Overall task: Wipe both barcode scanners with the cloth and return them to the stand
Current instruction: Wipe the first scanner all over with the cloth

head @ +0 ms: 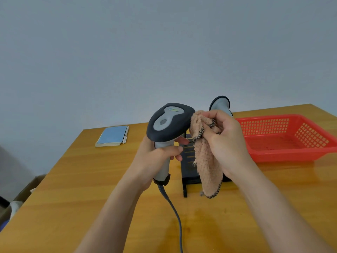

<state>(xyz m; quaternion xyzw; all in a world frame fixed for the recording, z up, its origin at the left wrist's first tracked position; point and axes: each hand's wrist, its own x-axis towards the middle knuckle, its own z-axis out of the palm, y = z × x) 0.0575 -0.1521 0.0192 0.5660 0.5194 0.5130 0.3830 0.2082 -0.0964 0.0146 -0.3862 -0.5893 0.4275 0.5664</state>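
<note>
The left hand [155, 157] is wrapped around the grey handle of a barcode scanner [168, 123], holding it upright above the wooden table [91, 189]. The fingers curl around the front of the handle just below the dark head, and the thumb side faces the camera. The head of this scanner tilts back so that its grey top panel faces the viewer. A dark cable [175, 212] runs from the foot of the handle down toward the near edge of the table.

The right hand [224, 141] is closed in a loose fist around a bunched pink cloth [206, 157]. The upper fold of the cloth is pressed against the right edge of the scanner head, and the rest hangs below the hand, its dark-trimmed lower edge dangling just above the table.

Behind the two hands stands a black stand [187, 161], partly hidden by the cloth and the right wrist. A second scanner [219, 104] rises behind the right hand, only its head in view, so how it sits on the stand cannot be told.

A red plastic basket [284, 137] lies on the table to the right, well apart from the hands. A blue notebook [112, 136] with a pen [125, 135] beside it lies to the left, farther back.
</note>
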